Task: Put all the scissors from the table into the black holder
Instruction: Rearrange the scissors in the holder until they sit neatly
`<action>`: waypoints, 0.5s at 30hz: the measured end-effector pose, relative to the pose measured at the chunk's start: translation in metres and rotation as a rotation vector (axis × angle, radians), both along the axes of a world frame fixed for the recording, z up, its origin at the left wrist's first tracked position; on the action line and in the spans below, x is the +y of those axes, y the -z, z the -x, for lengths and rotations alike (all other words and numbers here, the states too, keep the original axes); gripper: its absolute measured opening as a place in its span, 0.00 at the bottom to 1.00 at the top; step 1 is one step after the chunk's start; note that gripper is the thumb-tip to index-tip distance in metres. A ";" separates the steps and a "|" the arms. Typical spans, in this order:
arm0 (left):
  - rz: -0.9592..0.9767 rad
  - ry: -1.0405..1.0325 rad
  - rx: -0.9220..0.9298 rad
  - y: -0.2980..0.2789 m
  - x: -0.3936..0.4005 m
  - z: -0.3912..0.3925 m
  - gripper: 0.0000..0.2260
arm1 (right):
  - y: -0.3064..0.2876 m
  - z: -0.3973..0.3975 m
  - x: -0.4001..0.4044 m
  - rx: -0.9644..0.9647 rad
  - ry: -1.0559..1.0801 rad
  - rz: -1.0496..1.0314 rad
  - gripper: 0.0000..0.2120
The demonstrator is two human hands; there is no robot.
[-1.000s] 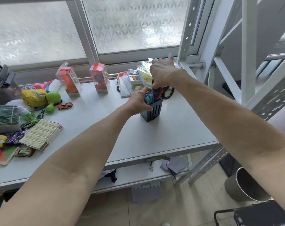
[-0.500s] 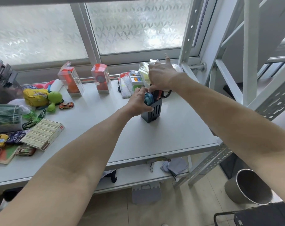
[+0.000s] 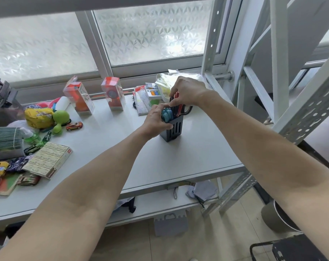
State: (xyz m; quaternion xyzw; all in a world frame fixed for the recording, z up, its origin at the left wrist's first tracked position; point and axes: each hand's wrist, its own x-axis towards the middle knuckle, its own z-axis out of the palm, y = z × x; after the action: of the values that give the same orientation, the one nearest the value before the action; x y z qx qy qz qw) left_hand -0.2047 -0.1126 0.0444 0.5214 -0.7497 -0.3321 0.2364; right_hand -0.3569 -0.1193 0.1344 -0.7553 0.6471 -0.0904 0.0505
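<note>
Under both hands spreads the flat pale grey metal table, and on it, upright and wrapped by the left hand, stands the black slotted plastic holder. That hand's fingers curl round the holder's near-left side and upper rim, steadying it. Just above and behind this grip, the right hand reaches down from over the holder's mouth, its fingertips pinched on the handles of the red-and-black scissors, whose blades sit down inside the holder. Touching the left hand's fingertips, the teal round-handled scissors already stand in the holder's near compartment. Well to the left of the grip lie a cream flat cardboard box, a yellow soft pouch, a green round plush toy and a small red toy car. Behind the left hand stand two clear plastic boxes with orange contents.
</note>
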 end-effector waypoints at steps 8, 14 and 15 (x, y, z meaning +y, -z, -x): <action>-0.007 -0.061 -0.005 -0.007 -0.004 0.008 0.29 | -0.006 -0.003 0.000 0.226 -0.061 -0.059 0.27; -0.011 -0.049 -0.006 -0.011 -0.004 0.006 0.27 | -0.002 0.001 0.007 0.340 -0.100 -0.011 0.29; -0.016 -0.043 -0.010 -0.010 -0.004 0.004 0.27 | -0.003 0.002 0.008 0.315 -0.110 -0.002 0.28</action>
State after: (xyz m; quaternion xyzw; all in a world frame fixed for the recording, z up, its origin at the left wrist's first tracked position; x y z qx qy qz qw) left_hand -0.2090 -0.1169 0.0549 0.5409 -0.7369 -0.3301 0.2355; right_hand -0.3586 -0.1113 0.1374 -0.7944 0.6048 0.0325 -0.0459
